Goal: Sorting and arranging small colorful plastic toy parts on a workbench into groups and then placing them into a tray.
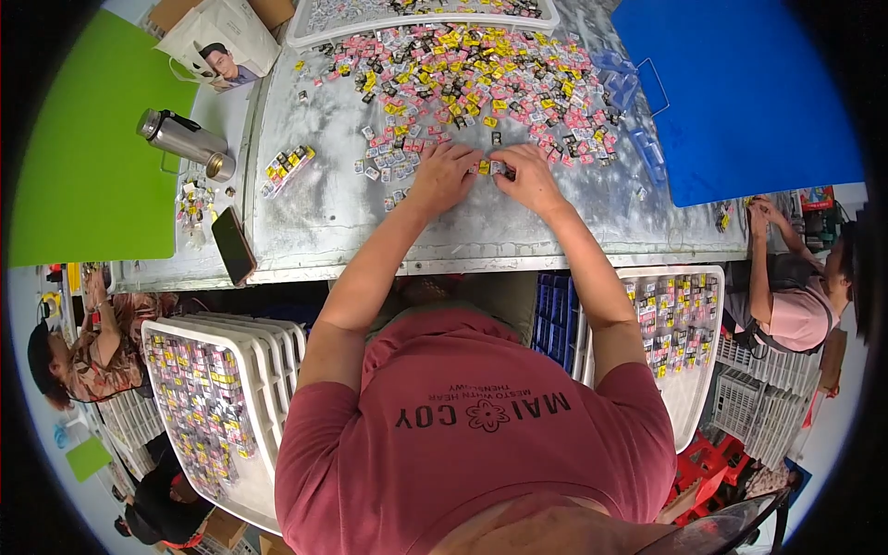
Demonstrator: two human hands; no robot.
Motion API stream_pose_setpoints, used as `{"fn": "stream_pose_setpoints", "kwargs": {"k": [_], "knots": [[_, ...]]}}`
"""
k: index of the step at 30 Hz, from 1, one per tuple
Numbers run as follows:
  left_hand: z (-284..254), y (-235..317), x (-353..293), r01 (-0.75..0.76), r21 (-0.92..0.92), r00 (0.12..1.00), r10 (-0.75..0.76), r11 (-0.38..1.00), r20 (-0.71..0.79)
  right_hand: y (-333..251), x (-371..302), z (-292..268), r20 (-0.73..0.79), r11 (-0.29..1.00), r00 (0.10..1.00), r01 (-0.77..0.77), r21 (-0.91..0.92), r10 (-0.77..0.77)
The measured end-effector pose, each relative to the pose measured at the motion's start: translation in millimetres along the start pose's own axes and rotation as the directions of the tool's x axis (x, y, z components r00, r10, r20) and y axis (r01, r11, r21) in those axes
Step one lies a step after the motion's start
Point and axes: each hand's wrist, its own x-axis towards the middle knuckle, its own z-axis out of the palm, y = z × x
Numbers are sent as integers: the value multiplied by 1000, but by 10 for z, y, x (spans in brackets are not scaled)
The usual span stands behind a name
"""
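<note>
Low over the near part of the metal-topped table (pixel 324 208), my hands face each other around a short row of small printed blocks (pixel 484 167), yellow and white. My left hand (pixel 446 178) has its fingers bent together at the row's left end, hiding part of it. At the other end, my right hand (pixel 530 178) pinches a white block between thumb and fingers. A large spread of loose blocks (pixel 472 79) in pink, yellow, black and white lies just beyond. White blocks (pixel 396 166) are grouped beside my left hand, and a dark block (pixel 497 138) sits above the gap between my hands.
A packed row of blocks (pixel 288 171), a phone (pixel 233 245) and a steel flask (pixel 182 135) lie left. Clear plastic pieces (pixel 647 154) and a blue board (pixel 749 102) are right. A white tray (pixel 301 37) stands behind; filled trays (pixel 254 388) flank me. Other people (pixel 800 296) work nearby.
</note>
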Motion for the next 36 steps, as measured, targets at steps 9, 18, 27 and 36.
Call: {"fn": "stream_pose_setpoints", "kwargs": {"k": [9, 18, 27, 36], "knots": [[-25, 46, 37, 24, -5, 1000, -24, 1000, 19, -39, 57, -38, 48, 999, 999, -12, 48, 10], [-257, 671, -791, 183, -35, 981, -185, 982, -58, -383, -223, -205, 196, 942, 950, 184, 281, -244], [-324, 656, -991, 48, -5, 993, -49, 999, -104, -523, -588, -52, 146, 934, 960, 187, 305, -240], [-325, 704, -1073, -9, 31, 997, 12, 999, -78, -626, -828, 71, 0, 954, 975, 216, 209, -221]]}}
